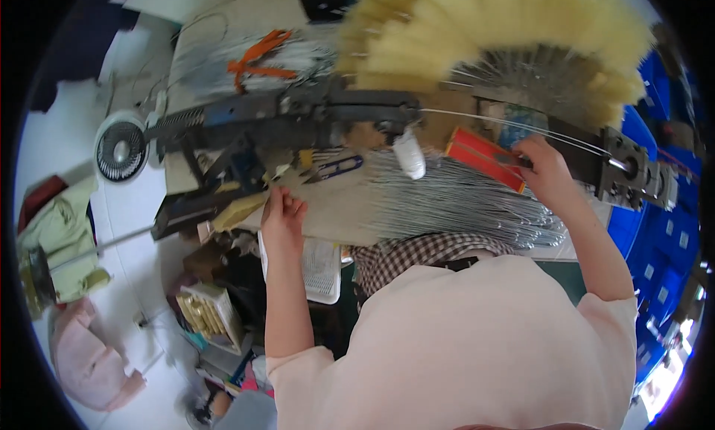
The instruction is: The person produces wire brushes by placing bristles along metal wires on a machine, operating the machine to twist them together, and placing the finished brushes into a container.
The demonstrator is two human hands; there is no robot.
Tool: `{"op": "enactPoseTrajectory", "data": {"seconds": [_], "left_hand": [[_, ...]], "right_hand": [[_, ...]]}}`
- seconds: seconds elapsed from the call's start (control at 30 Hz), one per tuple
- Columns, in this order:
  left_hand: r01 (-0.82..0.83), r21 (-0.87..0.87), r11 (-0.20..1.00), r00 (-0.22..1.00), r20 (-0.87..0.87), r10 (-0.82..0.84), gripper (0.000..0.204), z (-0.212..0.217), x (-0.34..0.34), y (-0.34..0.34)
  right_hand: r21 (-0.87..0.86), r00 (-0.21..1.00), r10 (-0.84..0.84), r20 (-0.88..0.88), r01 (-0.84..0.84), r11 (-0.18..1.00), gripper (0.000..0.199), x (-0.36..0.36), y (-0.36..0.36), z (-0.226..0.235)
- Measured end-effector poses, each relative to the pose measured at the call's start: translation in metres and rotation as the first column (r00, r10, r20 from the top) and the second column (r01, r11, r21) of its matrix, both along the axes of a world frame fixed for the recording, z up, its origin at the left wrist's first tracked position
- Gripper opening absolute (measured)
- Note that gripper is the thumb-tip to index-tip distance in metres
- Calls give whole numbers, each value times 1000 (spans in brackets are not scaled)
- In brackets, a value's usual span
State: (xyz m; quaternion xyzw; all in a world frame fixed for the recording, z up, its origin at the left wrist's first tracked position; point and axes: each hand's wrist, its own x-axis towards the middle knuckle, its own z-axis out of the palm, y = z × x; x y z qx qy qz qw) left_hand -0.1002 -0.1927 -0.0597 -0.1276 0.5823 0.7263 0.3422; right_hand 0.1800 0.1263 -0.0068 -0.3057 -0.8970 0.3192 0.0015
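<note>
We are observing the right hand bending its fingers at the right end of a shallow, red, rectangular box; we are not managing to tell what they are gripping. We are seeing the left hand drawing thumb and fingertips together below a long, dark, metal machine; whether they are pinching anything, we cannot tell. We are noting slender, smooth, grey metal wires lying densely beneath the box, and a pale yellow, feathery, fan-shaped bundle spreading behind. Along the front edge, the flat, tan tabletop is showing between left hand and wires, giving us room for sideways movement.
</note>
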Motion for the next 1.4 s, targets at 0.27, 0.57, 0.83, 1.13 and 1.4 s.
{"op": "enactPoseTrajectory", "data": {"seconds": [0.27, 0.57, 0.83, 1.13, 1.4], "left_hand": [[669, 182, 721, 705, 153, -693, 23, 79, 78, 126], [821, 301, 486, 453, 176, -874, 26, 65, 140, 248], [513, 285, 810, 761, 285, -583, 26, 70, 108, 184], [533, 410, 741, 700, 280, -658, 55, 80, 97, 193], [255, 710, 656, 724, 310, -616, 82, 69, 108, 192]], "right_hand": [[-520, 953, -266, -146, 155, 840, 29, 15, 28, 98], [-468, 981, -116, -156, 30, 883, 26, -27, 55, 93], [-113, 943, 333, -25, -334, 936, 34, -44, 66, 75], [-675, 984, -66, 167, 163, 720, 29, -51, 60, 63], [-74, 984, 56, -171, -69, 995, 26, -24, 49, 86]]}}
